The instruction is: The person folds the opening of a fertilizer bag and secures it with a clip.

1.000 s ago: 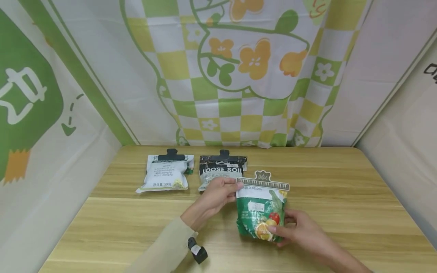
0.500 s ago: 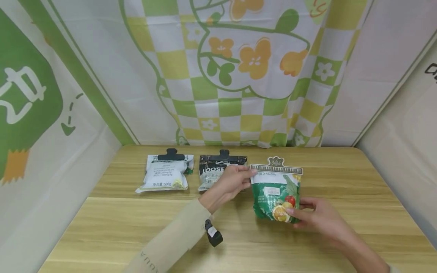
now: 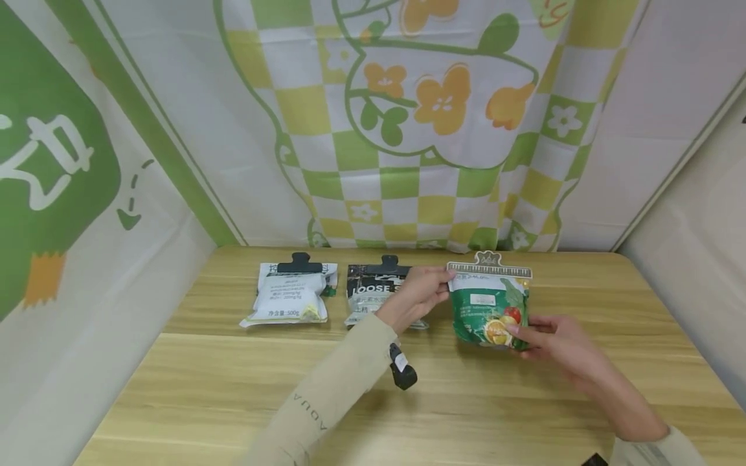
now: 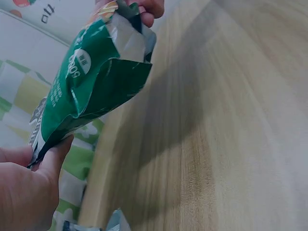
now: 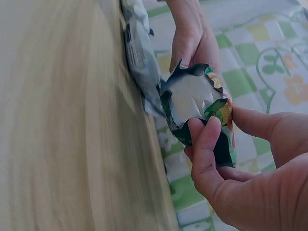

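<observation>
A green and white fertilizer bag [image 3: 488,307] printed with fruit and vegetables is held above the table at right of centre in the head view. A flat printed sealing clip [image 3: 491,266] runs along its top edge. My left hand [image 3: 418,292] pinches the bag's upper left corner at the clip's end. Lower down, my right hand [image 3: 562,342] grips the opposite bottom corner, thumb on the front and fingers behind. The right wrist view shows the bag's folded silvery-white underside [image 5: 190,96]. In the left wrist view, the bag's green side [image 4: 91,72] slants above its shadow.
On the wooden table [image 3: 221,395], a white bag [image 3: 285,298] with a black clip lies at back left. Beside it, a black and grey LOOSE SOIL bag [image 3: 362,301], also clipped, is partly behind my left hand. A checked, flowered cloth [image 3: 408,181] hangs behind the table.
Both hands have carried the green bag right and toward the table's back edge, keeping their grips. The other two bags stay in place; the head view has shifted slightly.
</observation>
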A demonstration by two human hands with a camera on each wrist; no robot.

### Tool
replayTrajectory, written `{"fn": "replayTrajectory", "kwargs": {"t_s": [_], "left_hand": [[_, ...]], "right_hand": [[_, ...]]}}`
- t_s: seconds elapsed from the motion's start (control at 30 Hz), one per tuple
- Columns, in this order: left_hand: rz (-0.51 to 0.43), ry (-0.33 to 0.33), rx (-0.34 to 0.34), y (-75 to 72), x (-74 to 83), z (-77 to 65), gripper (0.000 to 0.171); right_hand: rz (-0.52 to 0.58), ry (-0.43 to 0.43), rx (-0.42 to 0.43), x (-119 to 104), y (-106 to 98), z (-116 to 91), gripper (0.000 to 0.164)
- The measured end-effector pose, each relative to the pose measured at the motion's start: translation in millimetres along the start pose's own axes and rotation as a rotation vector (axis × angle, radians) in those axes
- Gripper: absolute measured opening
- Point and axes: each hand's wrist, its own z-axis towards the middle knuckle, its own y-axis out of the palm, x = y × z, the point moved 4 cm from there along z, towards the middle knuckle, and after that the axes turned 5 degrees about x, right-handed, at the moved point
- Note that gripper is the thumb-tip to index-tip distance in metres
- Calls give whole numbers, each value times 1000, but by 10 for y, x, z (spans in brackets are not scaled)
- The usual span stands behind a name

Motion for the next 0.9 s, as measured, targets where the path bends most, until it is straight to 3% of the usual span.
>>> {"fn": "replayTrajectory", "kwargs": {"t_s": [0.4,0.67,0.9], "left_hand": [[59,1,124,94,-169,271,35],[120,-15,51,129,-142,306,31],[151,-24,40,105,-204,349,32]], "right_hand": [[21,50,13,139,-84,255,75],[28,47,9,150,-86,293,80],[37,49,7,196,-70,330,67]]}}
